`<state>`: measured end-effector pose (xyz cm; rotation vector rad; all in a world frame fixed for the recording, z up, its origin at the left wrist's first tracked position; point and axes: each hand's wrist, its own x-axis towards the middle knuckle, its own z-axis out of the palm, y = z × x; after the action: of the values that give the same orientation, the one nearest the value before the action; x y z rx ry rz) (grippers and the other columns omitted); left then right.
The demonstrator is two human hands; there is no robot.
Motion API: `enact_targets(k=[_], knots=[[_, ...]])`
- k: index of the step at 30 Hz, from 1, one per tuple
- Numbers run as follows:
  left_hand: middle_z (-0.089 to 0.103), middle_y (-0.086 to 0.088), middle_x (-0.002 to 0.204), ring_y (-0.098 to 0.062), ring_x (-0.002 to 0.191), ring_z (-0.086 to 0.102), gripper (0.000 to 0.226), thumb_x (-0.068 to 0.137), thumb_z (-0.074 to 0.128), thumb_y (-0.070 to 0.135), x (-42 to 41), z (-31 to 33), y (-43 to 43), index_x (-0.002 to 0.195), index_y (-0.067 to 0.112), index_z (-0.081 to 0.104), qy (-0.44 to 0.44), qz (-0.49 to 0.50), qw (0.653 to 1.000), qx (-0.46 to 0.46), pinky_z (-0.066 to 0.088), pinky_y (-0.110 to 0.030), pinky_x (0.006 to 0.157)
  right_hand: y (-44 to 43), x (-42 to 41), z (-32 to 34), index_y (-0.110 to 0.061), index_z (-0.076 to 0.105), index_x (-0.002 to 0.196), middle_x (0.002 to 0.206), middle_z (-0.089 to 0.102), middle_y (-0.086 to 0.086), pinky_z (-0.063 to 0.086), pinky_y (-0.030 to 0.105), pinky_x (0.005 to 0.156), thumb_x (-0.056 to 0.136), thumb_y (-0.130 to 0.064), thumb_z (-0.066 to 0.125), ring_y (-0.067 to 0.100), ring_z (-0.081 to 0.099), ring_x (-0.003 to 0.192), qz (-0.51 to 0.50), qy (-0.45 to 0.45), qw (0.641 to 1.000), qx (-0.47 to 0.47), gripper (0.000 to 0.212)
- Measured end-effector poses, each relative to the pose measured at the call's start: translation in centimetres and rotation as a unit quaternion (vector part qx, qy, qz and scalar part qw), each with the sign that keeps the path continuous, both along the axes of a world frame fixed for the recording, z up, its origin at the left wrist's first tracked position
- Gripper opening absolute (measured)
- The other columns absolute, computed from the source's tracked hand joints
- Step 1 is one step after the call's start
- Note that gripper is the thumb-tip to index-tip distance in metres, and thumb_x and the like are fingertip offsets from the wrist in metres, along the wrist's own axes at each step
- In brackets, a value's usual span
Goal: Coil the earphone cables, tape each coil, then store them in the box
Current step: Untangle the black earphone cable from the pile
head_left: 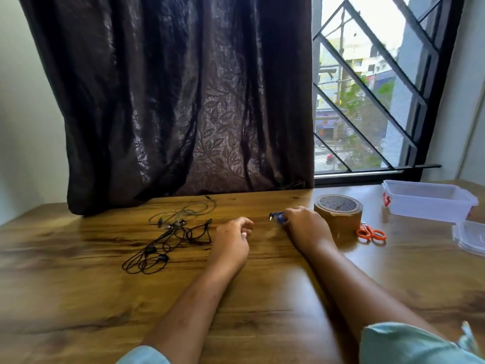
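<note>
Your right hand (304, 228) grips the blue earphones (278, 218) on the table (262, 298), while your left hand (232, 241) rests beside it, loosely curled and holding nothing. At far right sits the box (430, 203), its lid (469, 237) off in front. Tape (338, 214) stands just beyond your right hand, black earphones (168, 248) and grey earphones (183, 212) lie loose at left, and scissors (371, 232) lie just right of the tape

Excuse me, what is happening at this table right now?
A person works at a wooden table. The right hand grips a blue earphone cable beside the tape roll; the left hand rests loosely curled, apparently holding nothing. The black earphones and grey earphones lie loose and untaped to the left. The scissors, an open clear box and its lid wait on the right.
</note>
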<state>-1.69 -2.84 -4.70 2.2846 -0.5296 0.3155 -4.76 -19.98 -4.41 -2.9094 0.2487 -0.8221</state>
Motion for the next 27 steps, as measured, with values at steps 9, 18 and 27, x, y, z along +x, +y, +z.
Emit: enact_targets(k=[9, 18, 27], knots=[[0.067, 0.005, 0.109, -0.005, 0.098, 0.059, 0.03, 0.095, 0.046, 0.005, 0.8, -0.4, 0.3, 0.108, 0.023, 0.065, -0.018, 0.051, 0.999, 0.007, 0.045, -0.015, 0.074, 0.4, 0.7, -0.2, -0.018, 0.059, 0.122, 0.121, 0.057, 0.002, 0.052, 0.033, 0.075, 0.096, -0.01, 0.043, 0.026, 0.061, 0.103, -0.038, -0.018, 0.999, 0.002, 0.031], [0.055, -0.003, 0.129, -0.023, 0.122, 0.046, 0.041, 0.095, 0.046, 0.022, 1.2, 0.8, 4.5, 0.135, 0.031, 0.045, -0.019, 0.185, 0.971, 0.152, 0.036, -0.042, 0.101, 9.6, -4.1, -1.4, -0.015, 0.066, 0.105, 0.105, 0.063, 0.004, 0.047, 0.036, 0.083, 0.095, -0.016, 0.045, 0.023, 0.055, 0.099, 0.132, 0.004, 0.989, 0.059, 0.024], [0.046, 0.011, 0.142, -0.018, 0.133, 0.038, 0.034, 0.097, 0.046, 0.023, 0.6, -0.4, 11.0, 0.119, 0.046, 0.058, 0.027, 0.056, 0.984, 0.167, 0.034, -0.043, 0.107, 9.8, -2.4, -1.4, -0.022, 0.057, 0.124, 0.117, 0.06, 0.0, 0.046, 0.034, 0.091, 0.095, -0.02, 0.044, 0.02, 0.052, 0.11, 0.152, 0.012, 0.985, 0.078, 0.032]])
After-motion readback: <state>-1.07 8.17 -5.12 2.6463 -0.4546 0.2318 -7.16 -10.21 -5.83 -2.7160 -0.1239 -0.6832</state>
